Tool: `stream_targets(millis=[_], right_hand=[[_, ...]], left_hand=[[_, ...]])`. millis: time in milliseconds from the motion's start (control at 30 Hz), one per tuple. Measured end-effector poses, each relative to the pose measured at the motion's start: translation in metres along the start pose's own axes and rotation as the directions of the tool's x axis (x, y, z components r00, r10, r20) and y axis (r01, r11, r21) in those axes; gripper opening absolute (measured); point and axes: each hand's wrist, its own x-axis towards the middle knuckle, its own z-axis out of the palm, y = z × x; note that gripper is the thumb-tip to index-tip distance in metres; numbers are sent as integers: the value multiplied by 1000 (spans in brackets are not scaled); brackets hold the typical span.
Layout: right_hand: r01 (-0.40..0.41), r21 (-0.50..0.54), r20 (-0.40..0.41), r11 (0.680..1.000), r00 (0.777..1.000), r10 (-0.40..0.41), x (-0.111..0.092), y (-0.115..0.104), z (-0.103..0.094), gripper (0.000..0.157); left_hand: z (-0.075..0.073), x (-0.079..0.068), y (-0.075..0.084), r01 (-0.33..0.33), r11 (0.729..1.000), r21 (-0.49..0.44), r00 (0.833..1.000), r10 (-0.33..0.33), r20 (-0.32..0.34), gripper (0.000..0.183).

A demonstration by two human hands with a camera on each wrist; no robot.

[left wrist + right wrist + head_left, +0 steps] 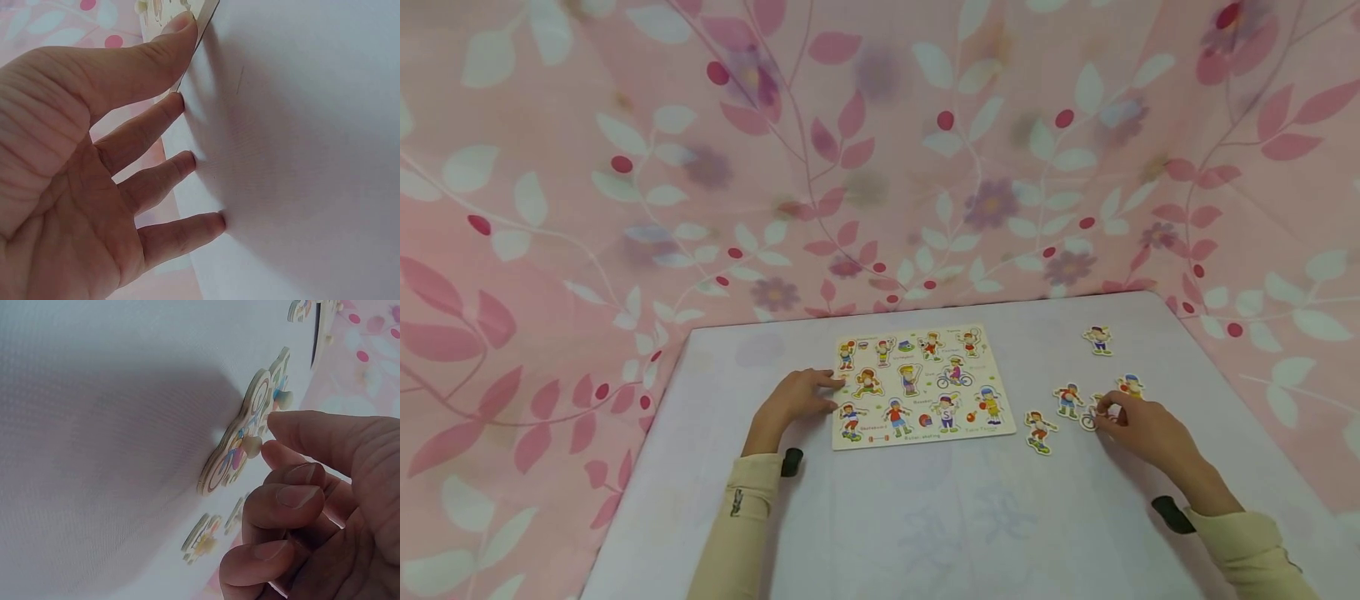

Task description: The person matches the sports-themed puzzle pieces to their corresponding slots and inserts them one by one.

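Note:
A wooden knob puzzle board (887,442) with printed sports figures lies on the table. At its left edge is my left hand (801,396), fingers spread; in the left wrist view the thumb (178,37) touches the board's edge and the other fingertips rest on the tabletop. To the right of the board, my right hand (1150,429) is over a bicycle puzzle piece (1087,419). In the right wrist view, thumb and index finger are beside the pale knob (252,446) of that piece, not visibly closed round it. The other fingers are loosely bent.
Around the bicycle piece lie a skateboarder piece (1039,432), a red-shirted figure piece (1068,401) and a blue-capped figure piece (1130,384), partly behind my right hand. Farther back is a purple-trousered figure piece (1099,340). A pink floral curtain (880,167) borders the white table (925,525).

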Motion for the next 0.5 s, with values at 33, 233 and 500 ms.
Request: stream_targets(millis=[33, 233, 500], right_hand=[[-2, -1, 0, 1000, 1000, 2, 0, 0, 0, 23], [-19, -5, 6, 1000, 1000, 19, 2, 2, -2, 25], [-36, -10, 20, 999, 999, 37, 5, 3, -3, 27]], left_hand=[[0, 0, 0, -2, 1000, 3, 1000, 2, 0, 47], [0, 0, 0, 4, 1000, 1, 1000, -4, 0, 47], [1, 0, 0, 9, 1000, -6, 1000, -9, 2, 47]])
